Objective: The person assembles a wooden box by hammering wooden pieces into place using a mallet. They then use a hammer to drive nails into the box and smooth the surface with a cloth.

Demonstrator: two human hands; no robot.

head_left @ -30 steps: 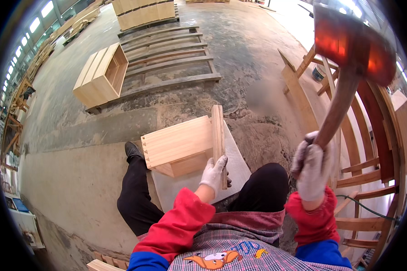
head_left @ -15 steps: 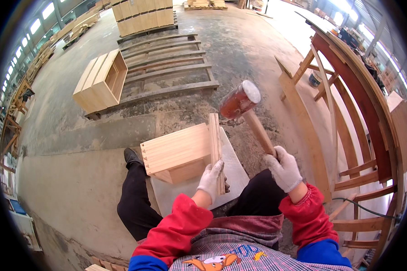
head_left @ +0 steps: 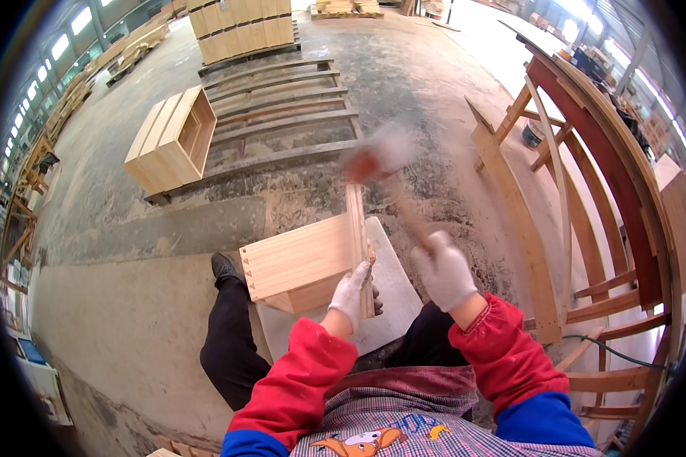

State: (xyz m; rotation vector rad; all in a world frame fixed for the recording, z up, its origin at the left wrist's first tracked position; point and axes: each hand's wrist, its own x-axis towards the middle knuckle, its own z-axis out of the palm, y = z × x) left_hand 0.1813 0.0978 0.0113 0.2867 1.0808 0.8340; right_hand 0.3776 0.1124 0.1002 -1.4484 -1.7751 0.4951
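Observation:
A pale wooden drawer box (head_left: 301,254) with dovetailed corners rests on a light board (head_left: 392,282) between my legs. Against the box's right end stands a narrow wooden strip (head_left: 357,228). My left hand (head_left: 351,293), in a white glove, grips the lower part of that strip, with its dark fingertips wrapped round the right side. In my gloved right hand (head_left: 443,273) is the handle of a mallet (head_left: 367,164). Its reddish head, blurred by motion, is at the strip's far end; whether they touch I cannot tell.
At the far left, a stack of drawer boxes (head_left: 168,141) sits at the edge of a slatted pallet (head_left: 282,156). More stacked wood (head_left: 244,30) stands behind. A wooden frame bench (head_left: 594,99) runs along the right, with a long plank (head_left: 514,228) leaning beside it.
The mallet has swung down and left toward the strip's far end, and my right hand moved left with it. My left hand keeps its hold on the strip, shifting only slightly.

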